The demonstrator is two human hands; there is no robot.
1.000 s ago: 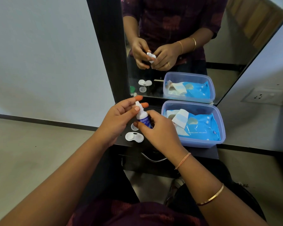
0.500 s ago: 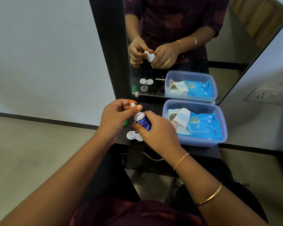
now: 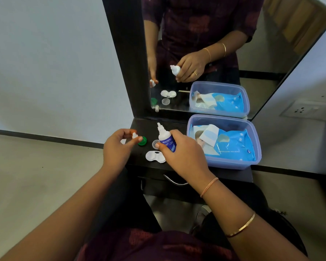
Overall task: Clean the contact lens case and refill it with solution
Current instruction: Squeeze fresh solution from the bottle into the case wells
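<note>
At the centre of the frame we see a narrow dark shelf [image 3: 143, 127] set against a pale wall, with a black-framed mirror [image 3: 271, 76] rising above it toward the top of the frame. Left of centre, the left hand [image 3: 117, 146] hovers over the shelf's left end, its thumb and forefinger pinching a small white bottle cap [image 3: 134, 136] while the other fingers curl loosely behind. Just right of it, the right hand [image 3: 184, 153] grips the solution bottle [image 3: 165, 137], with the fingers wrapped round the blue label and the thumb pressed on its near side. The bottle stands nearly upright, its bare white nozzle leaning slightly toward the upper left. Directly below the bottle in the frame, the white contact lens case [image 3: 155, 156] lies on the shelf with both wells uncovered, its right end tucked under the right hand's fingers. We see a green lid [image 3: 142, 141] lying flat beside the left hand's fingertips, and a clear lid [image 3: 155, 144] between it and the bottle. To the right of centre a lilac plastic tub [image 3: 233, 162] sits on the shelf, holding a blue pack of wet wipes [image 3: 235, 146]. The right forearm wears a thin thread band [image 3: 209, 186] and a gold bangle [image 3: 241, 225]. At the right edge we make out a wall socket [image 3: 299, 110].
</note>
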